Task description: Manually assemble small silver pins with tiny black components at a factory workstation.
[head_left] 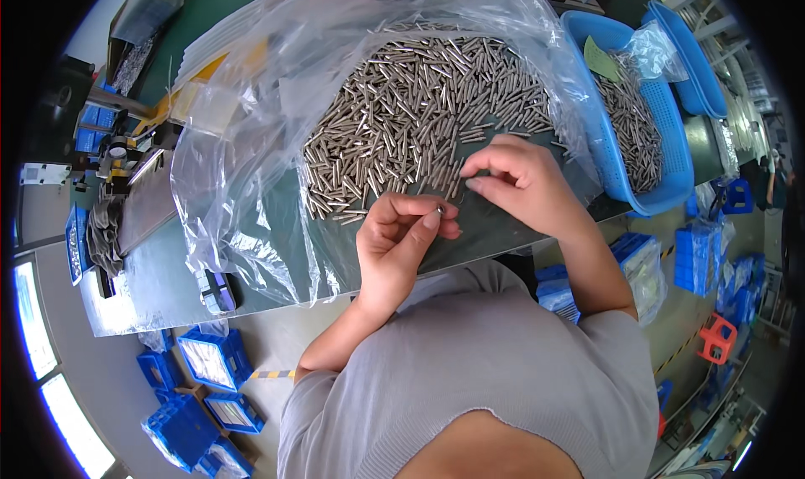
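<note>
Left hand [401, 236] pinches one small metal pin [439, 210] at its fingertips, end-on | right hand [520, 181] pinches at pin pile [419, 110] edge on table [168, 261] | keep grip light, turn pin slowly, draw singles off plastic sheet [243, 169].

Both hands [453, 211] at a heap of small metal pins [419, 119] on clear plastic sheet [243, 186], left fingertips [432, 219] pinching one.

We see a heap of slim silvery metal pins [419, 110], lying criss-cross on an opened clear plastic bag [243, 135] spread over the green table. One small pin [439, 210] sits pinched end-on at the fingertips, just below the heap's near edge.
</note>
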Demonstrator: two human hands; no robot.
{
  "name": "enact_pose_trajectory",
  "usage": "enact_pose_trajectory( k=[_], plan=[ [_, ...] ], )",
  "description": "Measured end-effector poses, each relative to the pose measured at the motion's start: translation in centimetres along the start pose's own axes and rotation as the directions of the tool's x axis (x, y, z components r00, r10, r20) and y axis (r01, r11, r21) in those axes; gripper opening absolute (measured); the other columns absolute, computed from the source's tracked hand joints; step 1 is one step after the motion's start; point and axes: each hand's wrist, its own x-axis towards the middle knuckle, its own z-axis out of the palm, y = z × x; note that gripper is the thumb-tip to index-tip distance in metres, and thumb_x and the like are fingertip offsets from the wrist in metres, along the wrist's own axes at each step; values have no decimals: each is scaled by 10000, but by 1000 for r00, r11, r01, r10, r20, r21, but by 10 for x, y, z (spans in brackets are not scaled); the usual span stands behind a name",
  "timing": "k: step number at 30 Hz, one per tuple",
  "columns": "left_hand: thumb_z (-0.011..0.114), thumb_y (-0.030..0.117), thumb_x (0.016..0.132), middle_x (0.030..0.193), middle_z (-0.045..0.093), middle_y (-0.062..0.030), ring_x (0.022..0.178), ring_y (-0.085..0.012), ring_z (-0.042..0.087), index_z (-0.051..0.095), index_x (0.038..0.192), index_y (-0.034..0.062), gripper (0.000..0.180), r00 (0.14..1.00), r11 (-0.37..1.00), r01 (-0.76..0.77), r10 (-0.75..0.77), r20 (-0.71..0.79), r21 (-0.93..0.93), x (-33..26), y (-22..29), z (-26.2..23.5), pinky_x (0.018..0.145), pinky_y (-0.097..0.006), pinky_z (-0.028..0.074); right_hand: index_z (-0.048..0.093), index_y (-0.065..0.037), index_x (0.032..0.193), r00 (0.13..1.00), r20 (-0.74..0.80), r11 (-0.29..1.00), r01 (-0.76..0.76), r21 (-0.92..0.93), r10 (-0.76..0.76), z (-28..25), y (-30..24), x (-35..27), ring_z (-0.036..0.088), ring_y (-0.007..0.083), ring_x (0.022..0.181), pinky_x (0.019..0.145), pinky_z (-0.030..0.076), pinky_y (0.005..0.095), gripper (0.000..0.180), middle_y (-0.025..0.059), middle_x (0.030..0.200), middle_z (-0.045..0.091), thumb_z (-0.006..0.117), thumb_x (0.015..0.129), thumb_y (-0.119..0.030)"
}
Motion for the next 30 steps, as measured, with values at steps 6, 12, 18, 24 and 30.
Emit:
enact_pose_trajectory(
  k=[6,12,18,24,30],
  plan=[
    [490,-47,896,967,618,-158,782,-168,625,506,956,-33,63,1000,1000,-13,13,5,-7,1,1,0,747,-282,521,634,-84,836,990,72,951,133,-278,-118,8,-1,0,567,228,606,526,435,324,164,57,725,521,702,689,-58],
    [493,-40,893,958,616,-170,775,-178,622,509,955,-25,65,1000,1000,-16,16,-6,-1,1,0,0,737,-304,529,617,-92,817,992,51,906,126,-403,-115,0,-2,-2,570,239,594,526,443,339,158,51,747,530,709,689,-97],
    [490,-49,895,977,617,-163,784,-171,626,505,959,-32,68,1000,1000,-22,22,11,-4,0,0,-1,751,-284,523,603,-81,837,965,177,846,257,-467,-195,0,-3,-2,571,243,598,512,441,341,165,52,746,525,701,705,-98],
    [487,-49,897,990,615,-162,795,-167,626,504,963,-34,70,1000,1000,-17,17,8,-1,0,-1,-3,755,-284,525,575,-20,863,995,46,989,-93,113,89,-9,-20,-3,548,64,639,543,419,223,50,24,786,584,585,822,6],
    [485,-54,898,981,619,-158,812,-170,630,504,967,-37,74,1000,1000,1,-1,14,20,1,-2,-1,759,-281,526,561,5,905,994,82,823,-104,558,70,8,-11,-7,559,49,725,615,423,176,55,24,818,587,574,860,-23]
  ],
)
